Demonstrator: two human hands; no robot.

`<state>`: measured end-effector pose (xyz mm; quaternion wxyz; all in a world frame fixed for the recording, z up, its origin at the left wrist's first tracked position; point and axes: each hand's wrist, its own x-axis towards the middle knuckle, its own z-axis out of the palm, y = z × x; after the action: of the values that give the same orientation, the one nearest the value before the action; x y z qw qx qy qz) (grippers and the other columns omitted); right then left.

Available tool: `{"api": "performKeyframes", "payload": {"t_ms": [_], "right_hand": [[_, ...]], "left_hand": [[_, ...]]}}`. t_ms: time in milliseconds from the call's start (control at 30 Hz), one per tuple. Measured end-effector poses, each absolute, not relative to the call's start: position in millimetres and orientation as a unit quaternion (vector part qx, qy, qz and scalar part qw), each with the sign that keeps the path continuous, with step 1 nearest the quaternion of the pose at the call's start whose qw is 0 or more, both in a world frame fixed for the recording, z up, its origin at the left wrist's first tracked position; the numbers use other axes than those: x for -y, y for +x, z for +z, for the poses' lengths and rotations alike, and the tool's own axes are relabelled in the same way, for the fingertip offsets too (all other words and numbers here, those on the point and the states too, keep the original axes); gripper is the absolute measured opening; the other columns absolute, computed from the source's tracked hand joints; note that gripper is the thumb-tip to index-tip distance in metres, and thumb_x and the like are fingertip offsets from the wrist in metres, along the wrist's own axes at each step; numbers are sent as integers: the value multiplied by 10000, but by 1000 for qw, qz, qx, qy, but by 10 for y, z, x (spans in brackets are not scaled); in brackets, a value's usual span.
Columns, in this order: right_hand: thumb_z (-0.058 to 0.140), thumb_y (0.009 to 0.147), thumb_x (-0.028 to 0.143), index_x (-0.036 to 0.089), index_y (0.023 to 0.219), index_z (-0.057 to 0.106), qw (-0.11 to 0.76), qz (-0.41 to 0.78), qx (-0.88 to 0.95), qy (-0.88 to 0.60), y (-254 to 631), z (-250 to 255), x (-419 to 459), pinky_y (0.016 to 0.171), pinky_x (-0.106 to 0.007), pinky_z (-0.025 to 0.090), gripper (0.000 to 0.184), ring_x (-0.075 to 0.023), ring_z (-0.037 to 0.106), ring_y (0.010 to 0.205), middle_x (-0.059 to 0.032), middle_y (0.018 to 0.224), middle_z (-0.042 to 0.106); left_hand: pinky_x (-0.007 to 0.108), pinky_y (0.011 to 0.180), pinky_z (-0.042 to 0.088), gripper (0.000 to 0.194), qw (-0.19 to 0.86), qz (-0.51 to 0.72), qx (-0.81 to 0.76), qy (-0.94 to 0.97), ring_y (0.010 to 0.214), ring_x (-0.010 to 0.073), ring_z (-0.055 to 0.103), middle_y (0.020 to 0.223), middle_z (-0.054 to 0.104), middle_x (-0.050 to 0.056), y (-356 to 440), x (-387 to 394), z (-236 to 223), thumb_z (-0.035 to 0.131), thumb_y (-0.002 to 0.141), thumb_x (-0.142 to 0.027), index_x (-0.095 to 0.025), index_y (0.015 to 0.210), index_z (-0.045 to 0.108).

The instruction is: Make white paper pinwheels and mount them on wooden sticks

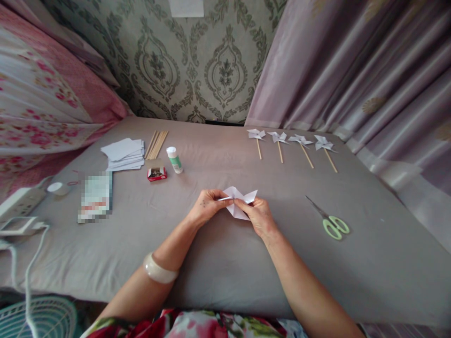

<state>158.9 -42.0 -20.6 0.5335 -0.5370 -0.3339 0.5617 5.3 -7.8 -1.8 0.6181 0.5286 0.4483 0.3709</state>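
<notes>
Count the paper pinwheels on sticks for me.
4, lying in a row at the far right: the leftmost pinwheel, a second pinwheel, a third pinwheel and the rightmost pinwheel, beyond the scissors. None seems hidden.

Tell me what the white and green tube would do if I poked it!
The tube would probably tip over, since it stands upright on a narrow end. Once down, it might roll, because its sides look round.

No wording can be read — print on the red box (157, 174) and the green label (176, 164) of the white-capped tube (174, 157), both near eleven o'clock with twelve straight ahead, is too small; the pouch (96, 195), between ten and eleven, is pixelated.
</notes>
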Motion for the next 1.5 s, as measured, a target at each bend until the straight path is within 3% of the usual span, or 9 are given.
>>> {"api": "performKeyframes", "payload": {"t_ms": [767,933,1100,1300,1500], "right_hand": [[798,521,404,135,658,683,540,535,334,-557,1555,-250,399,541,-239,409,323,-122,550,539,-6,605,659],[767,598,409,154,799,696,570,495,378,-535,1559,-113,403,627,-267,465,332,-136,593,624,-11,724,682],[649,787,275,217,804,709,594,276,603,-454,1649,161,527,762,-289,484,85,-151,610,823,-26,855,647],[628,810,169,262,950,682,585,99,695,-406,1693,366,679,797,-325,497,176,-167,610,865,-38,911,641],[620,812,132,255,950,664,577,60,719,-384,1722,391,676,765,-324,499,190,-163,606,843,-38,894,636]], "left_hand": [[230,579,395,321,615,373,-456,525,555,111,527,598,642,7,67,67,-37,789,552,-391,-104,669,702],[239,634,439,326,586,421,-403,563,658,138,583,726,677,21,87,68,13,753,637,-410,-123,781,700],[275,727,475,243,435,501,-310,681,770,163,621,826,683,68,37,152,201,696,747,-368,-147,848,691],[342,820,461,174,229,539,-202,785,869,186,614,859,696,81,-39,270,443,602,840,-324,-187,904,690],[344,820,449,168,162,530,-196,809,873,183,584,872,695,79,-54,297,516,577,859,-306,-185,930,670]]}}
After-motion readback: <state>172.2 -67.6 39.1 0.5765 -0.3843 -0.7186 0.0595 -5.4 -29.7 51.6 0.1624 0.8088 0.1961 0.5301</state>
